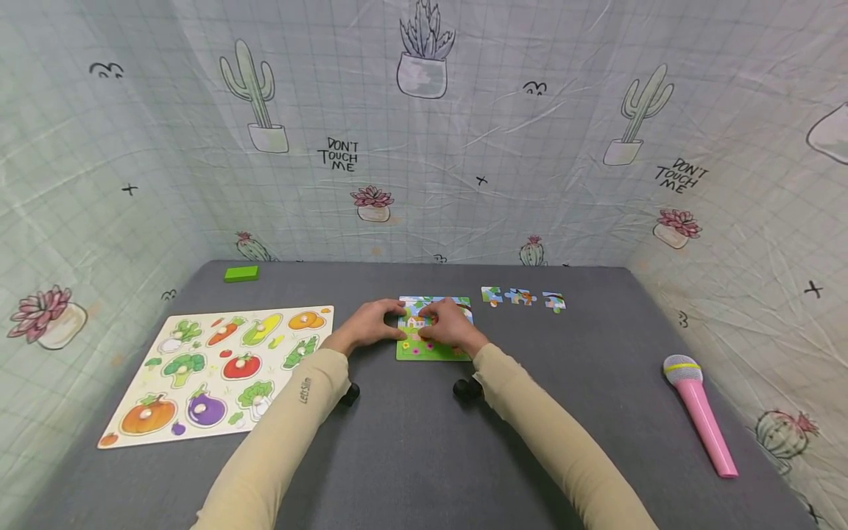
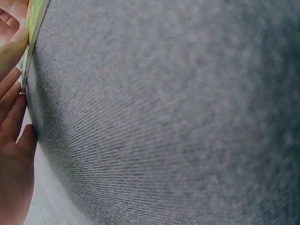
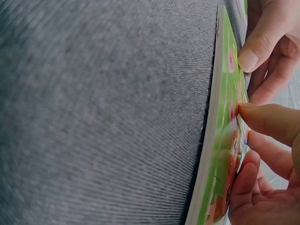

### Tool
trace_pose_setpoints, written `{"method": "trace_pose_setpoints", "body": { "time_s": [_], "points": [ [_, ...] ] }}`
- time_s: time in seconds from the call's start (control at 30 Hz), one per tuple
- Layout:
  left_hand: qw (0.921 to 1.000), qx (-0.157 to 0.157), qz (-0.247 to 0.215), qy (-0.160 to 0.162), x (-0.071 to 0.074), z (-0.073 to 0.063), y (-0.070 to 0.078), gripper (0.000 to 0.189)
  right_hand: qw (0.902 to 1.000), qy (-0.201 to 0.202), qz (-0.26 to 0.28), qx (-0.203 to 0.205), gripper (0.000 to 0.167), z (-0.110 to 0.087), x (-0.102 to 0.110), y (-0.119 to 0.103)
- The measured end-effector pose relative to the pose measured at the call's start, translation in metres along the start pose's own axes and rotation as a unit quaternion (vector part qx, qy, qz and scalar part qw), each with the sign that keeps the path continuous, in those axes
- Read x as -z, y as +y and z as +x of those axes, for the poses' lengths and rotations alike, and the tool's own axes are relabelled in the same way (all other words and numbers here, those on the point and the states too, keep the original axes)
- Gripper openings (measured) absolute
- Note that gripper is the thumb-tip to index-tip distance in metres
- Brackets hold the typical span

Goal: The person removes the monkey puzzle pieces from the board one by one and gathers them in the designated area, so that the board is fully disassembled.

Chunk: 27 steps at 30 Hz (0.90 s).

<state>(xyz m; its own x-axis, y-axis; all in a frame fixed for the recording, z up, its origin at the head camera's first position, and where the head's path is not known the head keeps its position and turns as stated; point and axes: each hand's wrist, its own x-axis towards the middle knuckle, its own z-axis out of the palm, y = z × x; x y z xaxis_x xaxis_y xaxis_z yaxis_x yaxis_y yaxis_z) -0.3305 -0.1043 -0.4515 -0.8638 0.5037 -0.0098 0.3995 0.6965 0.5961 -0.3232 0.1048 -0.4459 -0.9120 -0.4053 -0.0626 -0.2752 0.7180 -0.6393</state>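
A small jigsaw puzzle [image 1: 433, 355] with a green and blue picture lies flat on the table between both hands. My left hand [image 1: 369, 324] rests at its left edge, thumb and fingers spread apart, the thumb tip touching the picture. Over the middle, my right hand [image 1: 453, 325] has its thumb and forefinger bent at a puzzle piece [image 1: 415, 324] showing a house. In the right wrist view, those tips meet the puzzle's surface [image 3: 220, 140]; the piece's edges are hard to make out. The right hand hides part of the picture.
Loose puzzle pieces [image 1: 520, 297] lie right of the puzzle at the back. On the left is a vegetable peg board [image 1: 218, 318], with a green block [image 1: 241, 274] behind it. A pink toy microphone [image 1: 705, 423] lies at the right. A printed curtain [image 1: 464, 206] surrounds the table.
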Motion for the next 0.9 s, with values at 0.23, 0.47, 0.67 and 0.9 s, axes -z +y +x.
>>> {"method": "trace_pose_setpoints", "body": {
  "time_s": [0.23,0.47,0.67,0.9],
  "points": [
    [0.9999,-0.004,0.009,0.005,-0.0004,-0.0001,0.0010,0.050,0.9995,-0.001,0.029,-0.013,0.037,-0.0003,-0.0009,-0.0039],
    [0.9999,-0.008,0.011,0.004,0.0006,0.0002,-0.0005,0.050,0.9990,0.006,0.042,0.015,0.027,-0.0033,-0.0006,-0.0062],
    [0.9998,-0.009,0.016,0.003,0.0008,0.0015,-0.0012,0.048,0.9985,0.015,0.034,0.040,0.028,-0.0036,-0.0001,-0.0071],
    [0.9999,-0.003,0.012,-0.002,0.0005,0.0021,-0.0019,0.048,0.9962,-0.002,0.086,-0.014,0.033,-0.0061,0.0063,-0.0038]
  ]
}}
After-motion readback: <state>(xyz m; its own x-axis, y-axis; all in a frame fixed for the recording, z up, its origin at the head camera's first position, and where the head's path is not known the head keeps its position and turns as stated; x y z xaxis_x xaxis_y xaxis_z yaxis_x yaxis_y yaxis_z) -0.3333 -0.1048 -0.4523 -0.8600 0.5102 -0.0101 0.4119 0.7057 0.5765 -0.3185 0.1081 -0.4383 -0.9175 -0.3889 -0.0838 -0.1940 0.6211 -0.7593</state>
